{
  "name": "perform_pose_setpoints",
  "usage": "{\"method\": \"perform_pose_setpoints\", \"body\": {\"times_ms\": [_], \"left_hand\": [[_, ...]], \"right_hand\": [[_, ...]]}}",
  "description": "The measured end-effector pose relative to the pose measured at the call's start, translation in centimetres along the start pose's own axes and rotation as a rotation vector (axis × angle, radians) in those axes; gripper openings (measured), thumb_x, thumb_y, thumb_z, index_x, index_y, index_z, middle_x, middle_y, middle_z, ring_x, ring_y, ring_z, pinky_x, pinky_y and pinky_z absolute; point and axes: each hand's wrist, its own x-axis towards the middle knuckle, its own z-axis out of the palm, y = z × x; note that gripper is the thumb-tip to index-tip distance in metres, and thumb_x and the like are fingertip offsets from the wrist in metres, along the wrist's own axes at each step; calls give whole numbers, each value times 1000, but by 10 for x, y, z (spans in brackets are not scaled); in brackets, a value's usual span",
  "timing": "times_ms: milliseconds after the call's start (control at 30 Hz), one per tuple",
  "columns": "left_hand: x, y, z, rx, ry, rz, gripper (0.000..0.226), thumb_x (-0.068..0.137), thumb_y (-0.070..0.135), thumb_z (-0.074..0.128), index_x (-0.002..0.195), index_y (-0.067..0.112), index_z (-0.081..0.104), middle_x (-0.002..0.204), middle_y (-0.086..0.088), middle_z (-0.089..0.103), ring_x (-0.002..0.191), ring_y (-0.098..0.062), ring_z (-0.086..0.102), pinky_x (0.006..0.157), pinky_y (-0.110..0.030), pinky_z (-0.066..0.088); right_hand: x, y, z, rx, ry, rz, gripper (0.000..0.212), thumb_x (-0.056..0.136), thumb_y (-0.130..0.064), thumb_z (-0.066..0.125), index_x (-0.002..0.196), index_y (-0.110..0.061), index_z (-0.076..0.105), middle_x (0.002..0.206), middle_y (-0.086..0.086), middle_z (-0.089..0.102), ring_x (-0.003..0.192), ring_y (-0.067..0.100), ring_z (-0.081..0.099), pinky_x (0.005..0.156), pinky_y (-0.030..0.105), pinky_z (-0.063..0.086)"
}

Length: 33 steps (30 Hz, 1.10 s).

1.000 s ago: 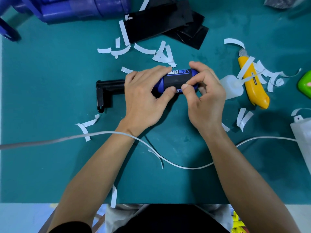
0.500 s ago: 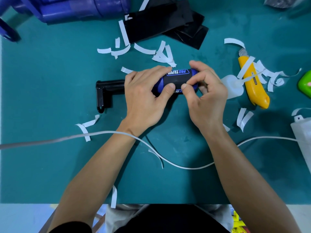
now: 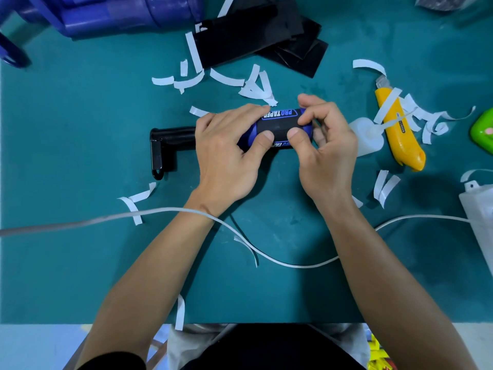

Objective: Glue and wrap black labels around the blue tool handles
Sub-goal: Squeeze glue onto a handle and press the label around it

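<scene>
A blue tool handle (image 3: 306, 126) lies across the middle of the green mat, its black head (image 3: 170, 145) sticking out to the left. A black label (image 3: 280, 126) printed "PRO TAPER" is wrapped round the handle. My left hand (image 3: 226, 156) grips the handle's left part, thumb pressing on the label's near edge. My right hand (image 3: 325, 150) holds the handle's right end, thumb beside the left thumb and fingers curled over the top. Spare black label sheets (image 3: 256, 41) lie at the back of the mat.
A yellow utility knife (image 3: 400, 132) and a small white glue bottle (image 3: 368, 137) lie right of my hands. White backing strips (image 3: 256, 86) are scattered around. A white cable (image 3: 160, 212) crosses the mat under my forearms. Blue tools (image 3: 120, 12) are stacked at the back left; a green object (image 3: 482, 132) sits far right.
My two thumbs have drawn closer together on the label's near edge, and the handle has rolled slightly. The hands otherwise stay in place.
</scene>
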Motion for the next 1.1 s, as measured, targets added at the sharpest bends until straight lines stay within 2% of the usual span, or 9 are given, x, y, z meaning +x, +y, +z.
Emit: {"method": "perform_pose_setpoints", "body": {"times_ms": [133,267,567,700,800,933,1033,1100], "left_hand": [[0,1,0,-17,0,-12,29,94,29,68,121,24,76,125,11,73,113,-10,65,104,-29,30],[1,0,1,-21,-6,-17,29,95,26,66,121,24,77,125,11,73,113,-9,64,104,-25,28],[3,1,0,-27,0,2,29,95,24,63,120,23,77,123,12,74,110,-8,64,103,-22,27],[3,-2,-2,-36,-12,14,27,96,22,65,120,23,77,122,12,74,110,-9,65,103,-27,29],[3,-2,-1,-7,-12,38,29,94,31,68,120,24,76,122,12,74,110,-10,66,103,-31,30],[5,-3,4,87,-15,65,47,82,54,78,122,29,77,122,14,73,109,-11,66,101,-38,34],[6,-6,5,60,-22,72,45,85,56,77,121,31,76,122,17,72,109,-10,65,100,-36,32],[5,-7,5,53,-22,79,43,87,56,76,121,31,76,122,18,72,109,-10,65,100,-35,31]], "right_hand": [[2,1,0,34,7,-12,33,87,4,64,89,-29,57,126,-1,67,120,14,65,100,36,54],[3,4,0,45,5,-16,33,88,3,63,89,-29,58,124,-1,68,117,16,67,100,43,54],[6,5,-1,54,-1,-52,29,90,1,60,91,-28,55,118,-4,69,113,14,66,99,48,53],[5,6,0,42,1,-59,29,91,1,59,91,-28,54,112,-7,68,107,9,64,95,49,53],[4,7,0,24,3,-58,29,92,-1,59,91,-30,54,108,-12,67,104,9,63,92,49,54],[4,9,0,11,5,-73,30,93,0,59,92,-30,53,106,-11,66,104,11,64,93,47,54],[4,7,1,35,-1,-65,29,93,1,58,92,-28,53,106,-8,66,103,8,63,94,46,54],[5,6,-2,58,-1,-58,27,93,-1,55,94,-27,54,109,-7,67,107,7,64,93,38,54]]}}
